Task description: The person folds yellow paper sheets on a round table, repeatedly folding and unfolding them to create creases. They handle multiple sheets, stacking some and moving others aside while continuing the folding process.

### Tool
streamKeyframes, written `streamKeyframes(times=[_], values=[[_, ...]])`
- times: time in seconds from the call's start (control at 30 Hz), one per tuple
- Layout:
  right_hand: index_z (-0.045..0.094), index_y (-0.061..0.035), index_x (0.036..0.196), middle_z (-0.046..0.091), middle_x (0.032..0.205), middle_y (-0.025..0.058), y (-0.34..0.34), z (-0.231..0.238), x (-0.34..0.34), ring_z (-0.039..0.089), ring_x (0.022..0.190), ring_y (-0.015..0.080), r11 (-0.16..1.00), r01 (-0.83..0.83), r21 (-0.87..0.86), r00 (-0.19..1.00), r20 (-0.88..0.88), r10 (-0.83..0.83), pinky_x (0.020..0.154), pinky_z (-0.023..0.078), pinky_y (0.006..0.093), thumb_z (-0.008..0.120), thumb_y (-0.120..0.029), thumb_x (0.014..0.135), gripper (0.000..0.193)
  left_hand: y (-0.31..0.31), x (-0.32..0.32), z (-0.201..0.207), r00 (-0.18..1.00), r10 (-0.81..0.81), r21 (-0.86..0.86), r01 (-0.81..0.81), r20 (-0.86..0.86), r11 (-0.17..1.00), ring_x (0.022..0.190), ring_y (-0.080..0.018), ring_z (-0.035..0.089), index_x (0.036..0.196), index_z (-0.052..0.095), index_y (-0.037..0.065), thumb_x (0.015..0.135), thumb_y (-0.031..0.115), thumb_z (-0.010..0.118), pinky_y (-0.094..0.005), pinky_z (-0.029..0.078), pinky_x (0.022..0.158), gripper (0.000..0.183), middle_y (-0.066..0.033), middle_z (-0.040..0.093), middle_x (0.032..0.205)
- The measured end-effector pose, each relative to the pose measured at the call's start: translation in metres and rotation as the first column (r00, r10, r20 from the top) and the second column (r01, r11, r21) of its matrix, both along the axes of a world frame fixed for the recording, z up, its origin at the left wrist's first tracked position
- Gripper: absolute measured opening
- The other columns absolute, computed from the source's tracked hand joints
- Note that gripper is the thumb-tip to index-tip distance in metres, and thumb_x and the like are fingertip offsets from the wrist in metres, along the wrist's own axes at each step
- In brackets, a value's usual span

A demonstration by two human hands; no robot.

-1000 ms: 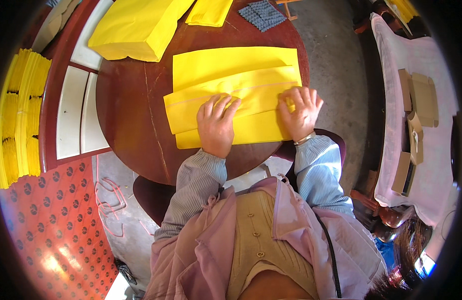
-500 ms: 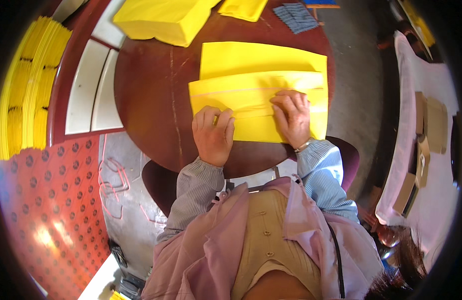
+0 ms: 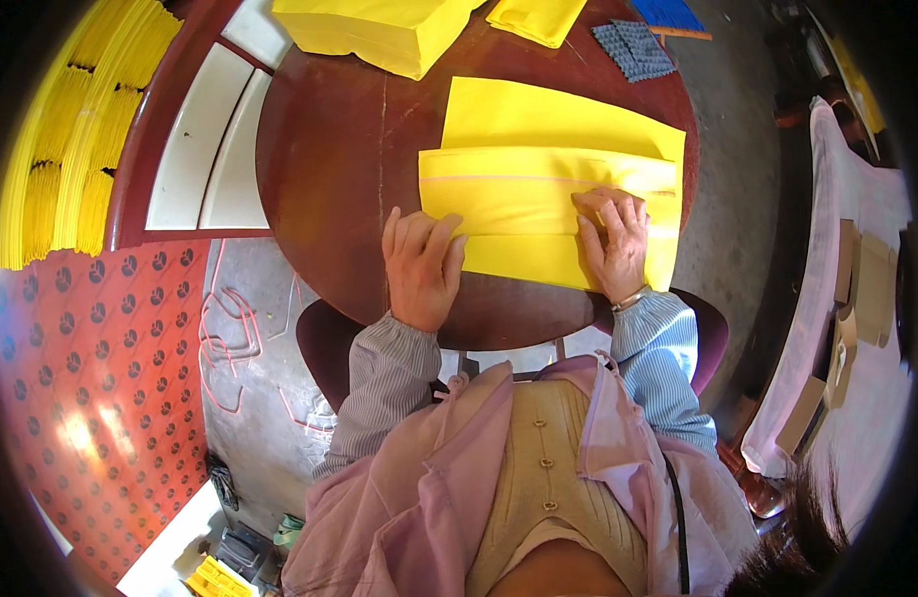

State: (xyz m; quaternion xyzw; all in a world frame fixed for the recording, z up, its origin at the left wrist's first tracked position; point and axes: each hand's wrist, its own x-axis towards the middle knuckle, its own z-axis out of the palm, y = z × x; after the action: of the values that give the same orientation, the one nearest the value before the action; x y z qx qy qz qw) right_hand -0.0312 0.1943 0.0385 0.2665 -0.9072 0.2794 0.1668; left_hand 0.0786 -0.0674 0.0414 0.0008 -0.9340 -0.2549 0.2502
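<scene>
Yellow sheet: folded, lying flat on your round brown surface.
Left hand: flat at its near-left corner (fingers loosely together).
Right hand: fingers spread, pressing the fold.

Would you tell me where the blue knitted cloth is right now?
In the head view, the blue knitted cloth lies at the round table's far right edge, beyond the folded yellow sheet.

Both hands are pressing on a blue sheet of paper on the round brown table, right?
Not quite. The paper is yellow, not blue; the head view shows it. The rest holds: the left hand and the right hand both press on it, and it lies on the round brown table.
</scene>
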Motion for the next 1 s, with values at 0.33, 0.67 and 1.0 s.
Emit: streamKeyframes(times=[0.33, 0.67, 1.0], values=[[0.078, -0.0137, 0.112, 0.069, 0.115, 0.0072, 0.002, 0.007, 0.0, 0.06, 0.108, 0.0309, 0.999, -0.025, 0.04, 1.0, -0.009, 0.026, 0.092, 0.046, 0.0458, 0.074, -0.008, 0.088, 0.025, -0.014, -0.015, 0.002, 0.996, 0.053, -0.126, -0.043, 0.075, 0.991, 0.094, -0.0321, 0.061, 0.106, 0.073, 0.008, 0.092, 0.014, 0.074, -0.05, 0.043, 0.106, 0.015, -0.0117, 0.063, 0.091], [0.08, -0.0185, 0.121, 0.067, 0.116, 0.0071, 0.003, 0.007, 0.0, 0.059, 0.109, 0.03, 0.993, -0.027, 0.118, 1.0, 0.002, 0.027, 0.093, 0.046, 0.0475, 0.072, -0.013, 0.093, 0.03, -0.015, -0.01, 0.019, 0.996, 0.08, -0.117, -0.076, 0.025, 0.99, 0.097, -0.0319, 0.06, 0.103, 0.072, 0.008, 0.088, 0.012, 0.078, -0.0469, 0.044, 0.091, 0.017, -0.0106, 0.065, 0.099], [0.08, -0.0198, 0.12, 0.066, 0.116, 0.0061, 0.001, 0.013, 0.001, 0.059, 0.109, 0.0298, 0.993, -0.024, 0.12, 1.0, 0.015, 0.023, 0.092, 0.045, 0.0467, 0.072, -0.011, 0.09, 0.033, 0.05, -0.092, 0.0, 0.977, -0.199, -0.017, 0.2, 0.076, 0.98, 0.156, -0.0443, 0.032, 0.156, 0.047, 0.002, 0.096, 0.025, 0.074, -0.0537, 0.031, 0.126, 0.071, -0.0245, 0.044, 0.162]])
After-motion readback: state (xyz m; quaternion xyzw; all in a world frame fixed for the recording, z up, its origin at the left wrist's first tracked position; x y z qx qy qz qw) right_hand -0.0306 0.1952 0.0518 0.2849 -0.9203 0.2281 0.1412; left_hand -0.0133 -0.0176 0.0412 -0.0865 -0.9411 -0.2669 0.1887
